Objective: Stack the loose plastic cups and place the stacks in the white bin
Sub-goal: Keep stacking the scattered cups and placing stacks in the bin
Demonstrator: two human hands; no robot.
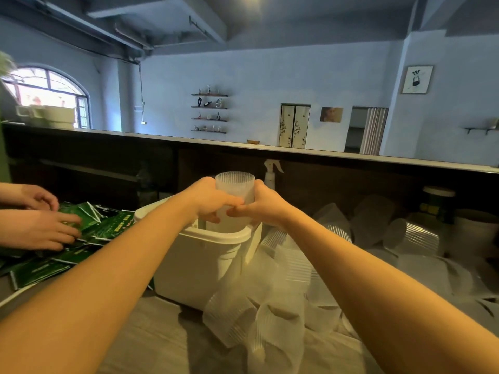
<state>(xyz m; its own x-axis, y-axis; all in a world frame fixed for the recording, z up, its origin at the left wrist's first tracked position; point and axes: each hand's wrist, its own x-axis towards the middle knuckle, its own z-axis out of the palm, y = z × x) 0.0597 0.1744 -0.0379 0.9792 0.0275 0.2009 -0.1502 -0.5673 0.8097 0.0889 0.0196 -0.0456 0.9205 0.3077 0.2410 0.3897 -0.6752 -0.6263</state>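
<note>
A: Packets (81, 233), green, are seen far left, handled by another person's hands (46, 230). Not task-related.

B: Noted. Step in hand?

A: Placing, it is judged. A stack (235, 195) of ribbed cups is held upright over the bin (199, 255), its lower end already inside the rim. The left hand (213, 203) is curled round the stack's left side; the right hand (259, 209) is wrapped round its right side. Thumbs nearly meet in front.

B: How many cups in it?

A: Cannot be told, translucent.

B: Next move?

A: The stack should be lowered straight down until it is seated, then both grips released. Care is needed against tipping on the rim.

B: What's left?

A: Plenty. Loose cups (270, 319) are heaped in front of and right of the bin, more lying further right (415, 236). A spray bottle (271, 174) stands behind.
</note>
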